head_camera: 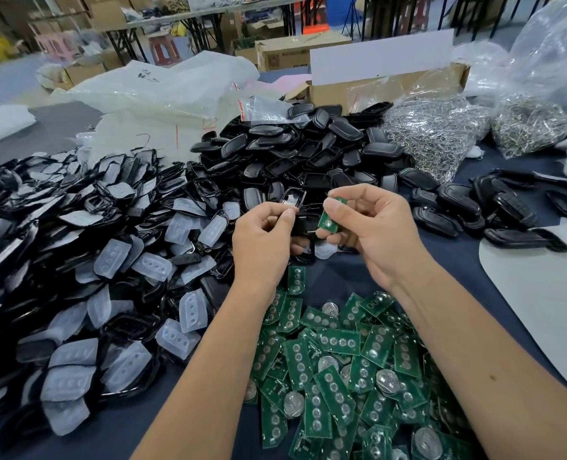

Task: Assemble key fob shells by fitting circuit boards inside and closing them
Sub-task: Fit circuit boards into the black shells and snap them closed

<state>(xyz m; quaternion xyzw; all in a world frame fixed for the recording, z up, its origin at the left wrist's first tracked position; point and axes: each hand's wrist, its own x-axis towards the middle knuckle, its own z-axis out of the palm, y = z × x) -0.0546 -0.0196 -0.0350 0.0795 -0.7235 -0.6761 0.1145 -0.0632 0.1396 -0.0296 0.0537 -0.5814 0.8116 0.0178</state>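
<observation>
My left hand grips a black key fob shell above the middle of the table, thumb on its upper edge. Just to its right, my right hand pinches a small green circuit board between thumb and fingers, tilted toward the shell and close to it. Whether board and shell touch is unclear. Several loose green circuit boards with coin cells lie in a pile below my hands.
A heap of black frames with translucent button pads fills the left. Black shell halves are piled behind my hands and at the right. Bags of metal rings, a cardboard box and a white sheet stand around.
</observation>
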